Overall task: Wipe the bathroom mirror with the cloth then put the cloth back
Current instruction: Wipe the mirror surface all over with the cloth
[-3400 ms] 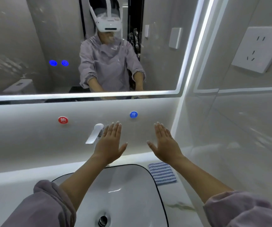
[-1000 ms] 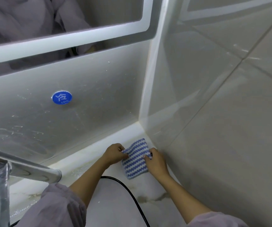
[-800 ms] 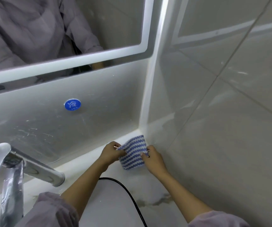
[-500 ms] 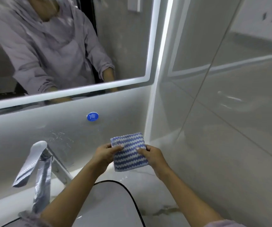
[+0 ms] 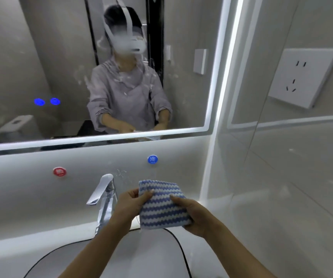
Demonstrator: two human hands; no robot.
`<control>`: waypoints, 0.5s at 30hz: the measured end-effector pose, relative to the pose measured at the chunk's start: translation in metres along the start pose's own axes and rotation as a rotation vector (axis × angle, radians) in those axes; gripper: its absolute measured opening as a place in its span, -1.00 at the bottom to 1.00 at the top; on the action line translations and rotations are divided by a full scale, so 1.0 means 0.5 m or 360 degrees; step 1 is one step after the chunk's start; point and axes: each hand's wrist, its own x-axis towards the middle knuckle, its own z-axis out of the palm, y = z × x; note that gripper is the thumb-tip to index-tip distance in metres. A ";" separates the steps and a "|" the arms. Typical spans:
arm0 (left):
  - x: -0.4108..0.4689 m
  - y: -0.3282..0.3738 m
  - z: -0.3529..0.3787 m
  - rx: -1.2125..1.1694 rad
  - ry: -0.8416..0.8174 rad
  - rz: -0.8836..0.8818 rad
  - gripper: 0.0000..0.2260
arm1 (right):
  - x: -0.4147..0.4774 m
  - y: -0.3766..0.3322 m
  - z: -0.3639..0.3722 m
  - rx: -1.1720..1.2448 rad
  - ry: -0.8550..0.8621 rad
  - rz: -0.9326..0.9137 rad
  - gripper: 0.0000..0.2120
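Note:
A folded blue-and-white striped cloth [image 5: 162, 207] is held up in the air over the back of the sink, below the mirror. My left hand [image 5: 129, 206] pinches its left edge and my right hand [image 5: 191, 214] grips its right side from beneath. The bathroom mirror [image 5: 61, 57] fills the upper left, edged by a lit strip; white smudges and splashes mark its glass around the reflected person.
A chrome tap [image 5: 103, 199] stands just left of my left hand. The white basin [image 5: 151, 257] with a black rim lies below. Red [image 5: 59, 171] and blue [image 5: 152, 159] round buttons sit on the back wall. A wall socket [image 5: 301, 77] is on the right tiled wall.
Both hands picked the cloth up from the counter corner by the right wall and raised it over the sink; my view tilted up toward the mirror.

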 end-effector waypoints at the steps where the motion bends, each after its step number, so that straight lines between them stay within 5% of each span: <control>1: -0.014 0.004 -0.011 -0.0018 0.0036 -0.0002 -0.83 | -0.002 0.000 0.013 0.0004 -0.0034 0.0027 -0.54; 15: -0.206 0.001 -0.150 -0.0201 0.0342 0.0060 -0.73 | 0.003 0.060 0.172 -0.0154 -0.0271 0.0077 -0.52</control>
